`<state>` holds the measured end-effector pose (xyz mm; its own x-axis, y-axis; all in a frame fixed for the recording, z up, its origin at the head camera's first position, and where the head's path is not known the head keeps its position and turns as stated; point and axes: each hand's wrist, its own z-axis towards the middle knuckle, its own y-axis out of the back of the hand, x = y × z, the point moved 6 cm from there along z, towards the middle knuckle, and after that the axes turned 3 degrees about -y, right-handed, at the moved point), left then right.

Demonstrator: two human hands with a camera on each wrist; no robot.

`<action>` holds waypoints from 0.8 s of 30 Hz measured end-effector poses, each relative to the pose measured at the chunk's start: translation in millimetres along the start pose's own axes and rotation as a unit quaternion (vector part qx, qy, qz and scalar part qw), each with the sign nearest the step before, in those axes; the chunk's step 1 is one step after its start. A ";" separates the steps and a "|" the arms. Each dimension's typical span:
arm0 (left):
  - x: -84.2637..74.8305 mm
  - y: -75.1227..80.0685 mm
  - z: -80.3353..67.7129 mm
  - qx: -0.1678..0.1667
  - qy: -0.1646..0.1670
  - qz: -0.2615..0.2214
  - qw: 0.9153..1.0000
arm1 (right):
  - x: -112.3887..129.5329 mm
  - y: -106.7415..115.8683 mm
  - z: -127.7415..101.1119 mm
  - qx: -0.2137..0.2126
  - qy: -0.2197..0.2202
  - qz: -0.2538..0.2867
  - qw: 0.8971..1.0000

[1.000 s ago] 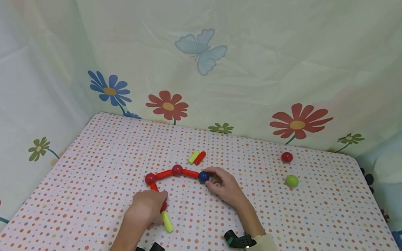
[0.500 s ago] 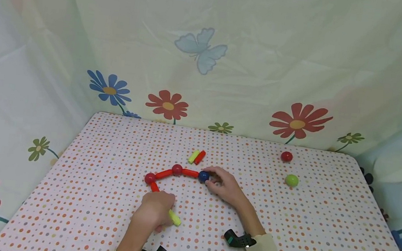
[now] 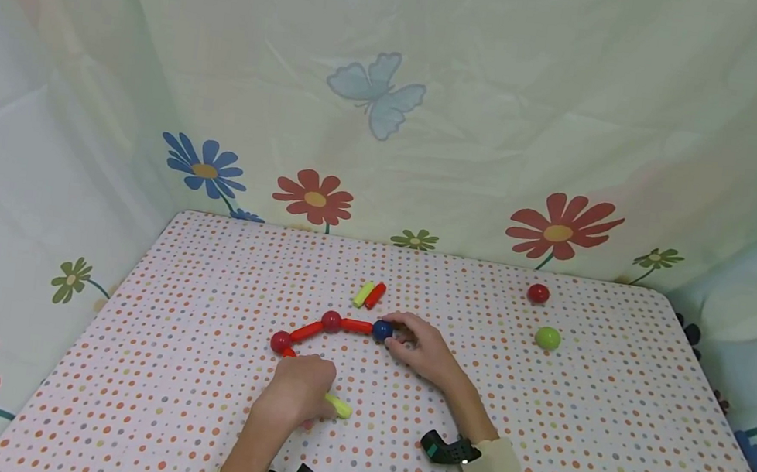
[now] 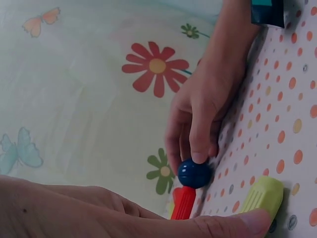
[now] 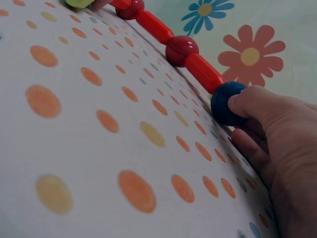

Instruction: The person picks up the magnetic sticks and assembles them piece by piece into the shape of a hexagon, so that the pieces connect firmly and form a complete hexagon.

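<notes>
Red rods and balls are joined end to end in a bent chain on the table, like a magnetic building set. My right hand point(image 3: 423, 349) pinches the blue ball point(image 3: 382, 331) at its right end between thumb and fingers. From there run a red rod point(image 5: 204, 73), a red ball point(image 3: 331, 322), another red rod point(image 3: 307, 331) and a second red ball point(image 3: 281, 342). My left hand point(image 3: 297, 392) grips the near end of the chain and covers most of it. A yellow-green rod point(image 4: 265, 198) sticks out past it, with the left thumb against it.
Behind the chain a loose yellow-green rod point(image 3: 363, 294) and a loose red rod point(image 3: 375, 296) lie side by side. At the right stand a red ball point(image 3: 538, 293) and a green ball point(image 3: 548, 338). A dotted cloth point(image 3: 207, 263) covers the table; printed curtains point(image 3: 477, 107) hang around it.
My left hand has moved right and slightly away, swinging the near end of the chain with its yellow-green rod to the right. My right hand has stayed on the blue ball.
</notes>
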<state>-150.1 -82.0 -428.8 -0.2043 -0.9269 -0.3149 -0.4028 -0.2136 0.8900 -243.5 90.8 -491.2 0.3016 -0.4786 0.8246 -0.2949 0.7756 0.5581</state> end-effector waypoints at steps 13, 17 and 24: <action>0.1 -0.5 4.4 -0.026 -0.023 -0.002 0.999 | -0.7 -1.1 -0.7 0.008 -0.007 0.005 1.000; 0.9 -0.7 5.6 -0.027 -0.029 0.006 0.999 | -0.8 -1.7 -0.5 0.014 -0.009 0.010 1.000; 0.1 -1.1 4.2 -0.021 -0.037 -0.005 0.999 | -3.2 -2.3 0.4 0.012 -0.009 0.014 1.000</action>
<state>-153.4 -80.5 -431.3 -0.2674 -0.8995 -0.3454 -0.3674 -0.2362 0.8996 -244.2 90.4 -495.0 0.2772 -0.4643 0.8412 -0.3240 0.7790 0.5368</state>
